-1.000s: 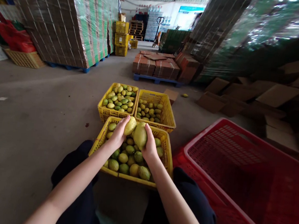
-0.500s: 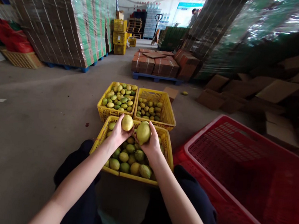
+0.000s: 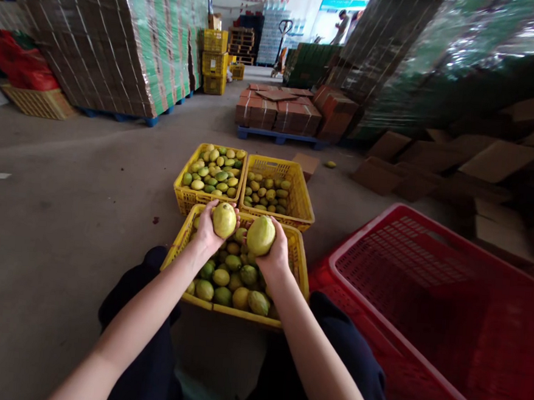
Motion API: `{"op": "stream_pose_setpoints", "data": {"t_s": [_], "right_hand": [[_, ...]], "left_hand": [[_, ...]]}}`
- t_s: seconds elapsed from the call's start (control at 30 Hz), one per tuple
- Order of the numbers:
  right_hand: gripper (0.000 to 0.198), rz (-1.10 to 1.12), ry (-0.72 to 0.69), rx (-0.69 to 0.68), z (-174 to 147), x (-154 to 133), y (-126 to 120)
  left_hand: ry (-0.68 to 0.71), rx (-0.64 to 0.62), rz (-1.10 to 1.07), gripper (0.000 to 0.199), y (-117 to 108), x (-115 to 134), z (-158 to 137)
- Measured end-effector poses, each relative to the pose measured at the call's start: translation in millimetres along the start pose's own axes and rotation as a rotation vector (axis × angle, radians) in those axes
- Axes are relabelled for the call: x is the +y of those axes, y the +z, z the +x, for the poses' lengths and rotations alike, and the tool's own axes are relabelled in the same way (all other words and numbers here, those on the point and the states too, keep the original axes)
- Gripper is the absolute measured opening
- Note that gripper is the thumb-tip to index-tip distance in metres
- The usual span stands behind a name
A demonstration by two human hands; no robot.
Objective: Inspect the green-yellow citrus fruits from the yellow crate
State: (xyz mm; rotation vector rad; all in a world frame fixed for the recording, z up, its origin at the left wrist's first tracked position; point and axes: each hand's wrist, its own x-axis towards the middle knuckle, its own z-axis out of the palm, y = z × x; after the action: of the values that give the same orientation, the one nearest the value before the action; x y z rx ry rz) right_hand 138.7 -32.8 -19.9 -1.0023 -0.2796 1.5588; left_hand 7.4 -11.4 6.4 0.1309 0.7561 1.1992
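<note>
1. Cartons (image 3: 81,41) under clear film stand well off to my left on a blue pallet (image 3: 152,121).
2. Left rear yellow crate (image 3: 188,205): yellow and green lemons (image 3: 210,181) heaped close to its rim.
3. My left hand (image 3: 207,231) is wrapped around a yellowish lemon (image 3: 224,220), raised above the front yellow crate (image 3: 240,316); that crate holds many loose lemons, mostly greener.
4. My right hand (image 3: 278,254) is clasped on another lemon (image 3: 261,236), larger-looking, over the same crate. The two hands are near each other but apart. I judge this step to be looking the pair over; the next move calls for a firm hold on each and a settled choice of crate before either is released.
5. Right rear yellow crate (image 3: 302,197): lemons lie lower here, leaving bare wall above them.
6. Red crate (image 3: 425,348) beside my right leg: its bottom is too shadowed for me to tell what lies inside.
</note>
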Motion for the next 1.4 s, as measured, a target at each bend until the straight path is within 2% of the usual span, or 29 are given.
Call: {"op": "stream_pose_setpoints", "data": {"t_s": [0.13,0.23,0.3,0.43,0.57,0.7,0.83,0.97,1.07,1.13,1.27,1.4], "right_hand": [[0.027,-0.073,-0.357,0.038,-10,3,3],[0.029,-0.23,-0.623,0.002,-15,3,1],[0.031,-0.338,-0.75,-0.036,-18,2,-1],[0.034,-0.51,-0.908,-0.172,-24,1,-3],[0.037,-0.571,-0.945,-0.26,-28,0,-2],[0.04,-0.535,-0.847,-0.209,-25,3,0],[0.043,-0.353,-0.573,-0.124,-15,10,2],[0.032,-0.125,-0.281,-0.207,-12,6,5],[0.024,-0.016,-0.093,-0.314,-15,-5,6],[0.021,0.033,0.016,-0.336,-17,-13,6],[0.02,0.112,0.099,-0.273,-13,-20,4],[0.018,0.175,0.116,-0.244,0,-18,-3]], "left_hand": [[0.105,-0.081,0.107,0.037,5,-3,-5],[0.273,-0.185,0.243,0.043,5,-7,-7],[0.4,-0.235,0.354,0.044,2,-10,-9],[0.611,-0.304,0.47,0.041,-3,-15,-13],[0.648,-0.348,0.457,0.041,-6,-16,-15],[0.608,-0.301,0.433,0.041,-6,-15,-9],[0.509,-0.161,0.359,0.043,-5,-12,2],[0.34,-0.156,0.29,0.044,-4,-8,6],[0.272,-0.164,0.169,0.032,-1,-7,3],[0.234,-0.151,0.111,0.024,1,-8,1],[0.136,-0.101,0.053,0.025,5,-10,0],[-0.034,-0.019,-0.082,0.03,6,-7,1]]}}
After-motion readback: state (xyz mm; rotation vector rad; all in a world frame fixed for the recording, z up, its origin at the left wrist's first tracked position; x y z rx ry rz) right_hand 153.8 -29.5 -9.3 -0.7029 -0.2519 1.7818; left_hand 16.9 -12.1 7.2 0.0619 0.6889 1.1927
